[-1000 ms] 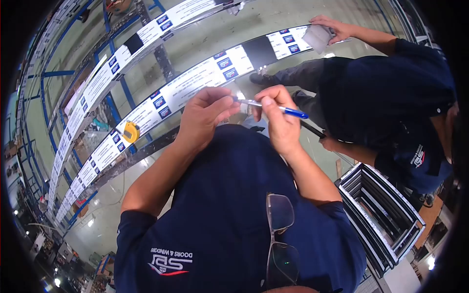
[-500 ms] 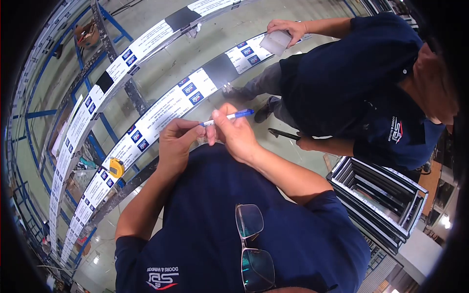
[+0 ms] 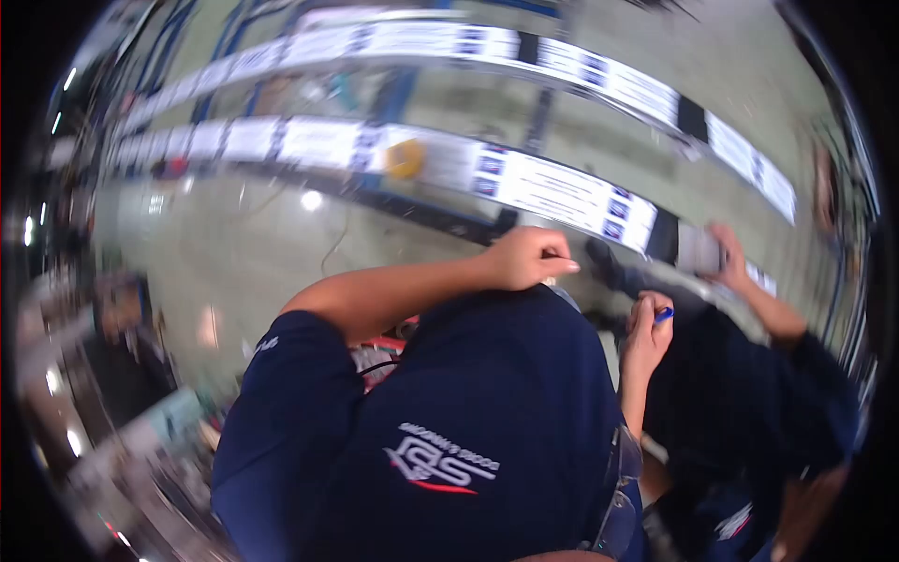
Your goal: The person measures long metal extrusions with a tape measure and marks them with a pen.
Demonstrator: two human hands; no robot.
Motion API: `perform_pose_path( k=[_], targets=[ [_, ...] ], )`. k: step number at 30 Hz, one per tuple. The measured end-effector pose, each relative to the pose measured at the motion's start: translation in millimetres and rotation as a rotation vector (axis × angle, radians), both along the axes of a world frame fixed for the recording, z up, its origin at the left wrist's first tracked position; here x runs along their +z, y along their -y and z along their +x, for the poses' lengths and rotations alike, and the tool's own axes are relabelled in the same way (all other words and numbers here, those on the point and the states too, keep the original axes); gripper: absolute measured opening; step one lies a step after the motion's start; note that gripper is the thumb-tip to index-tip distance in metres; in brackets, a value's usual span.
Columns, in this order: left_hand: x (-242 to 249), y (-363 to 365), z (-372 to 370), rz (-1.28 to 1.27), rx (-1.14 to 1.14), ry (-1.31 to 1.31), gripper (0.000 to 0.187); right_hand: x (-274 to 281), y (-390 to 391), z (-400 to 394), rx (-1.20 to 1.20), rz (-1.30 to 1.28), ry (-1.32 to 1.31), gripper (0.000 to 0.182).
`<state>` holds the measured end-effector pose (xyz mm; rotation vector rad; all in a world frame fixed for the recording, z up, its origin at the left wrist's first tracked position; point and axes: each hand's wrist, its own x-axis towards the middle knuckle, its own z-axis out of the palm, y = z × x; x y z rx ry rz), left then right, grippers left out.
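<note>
My right hand (image 3: 642, 335) is closed around a pen, whose blue end (image 3: 664, 316) sticks out by the fingers; the rest of it is hidden. My left hand (image 3: 532, 258) is in front of my shirt, its fingers curled in, apart from the right hand. Blur hides whether anything is in its fingers. Just beyond it runs the nearer long profile (image 3: 552, 201), covered in printed white film. On that profile lies a yellow tape measure (image 3: 405, 159), to the left of my hands.
A second film-covered profile (image 3: 412, 39) runs behind the first, over blue stands. At right, a co-worker's hand (image 3: 733, 258) holds a greyish flat piece (image 3: 700, 251) against the nearer profile. Glasses (image 3: 620, 496) hang on my shirt. Blurred equipment stands at lower left.
My view has swung to the left, so the profiles now lie more level across it. My hands have come apart; the pen stays in the right one.
</note>
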<state>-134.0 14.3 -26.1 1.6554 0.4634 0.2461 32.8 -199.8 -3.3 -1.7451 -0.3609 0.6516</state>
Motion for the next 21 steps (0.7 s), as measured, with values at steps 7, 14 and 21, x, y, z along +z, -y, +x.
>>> perform_pose_path(
  k=[7,14,21],
  targets=[
    [-4.3,58.2,-49.7,-0.024,0.488,0.006,0.027,9.3,-84.8,11.7,0.734,-0.122,-0.01,0.026],
    [-29.3,173.1,-133.8,-0.096,1.099,-0.142,0.023,-1.9,-157.6,-22.8,1.297,-0.11,0.328,0.028],
    [-63.8,268.7,-249.2,-0.203,1.61,-0.275,0.014,-26.9,-121.3,-67.0,1.569,-0.318,0.347,0.016]
  ],
)
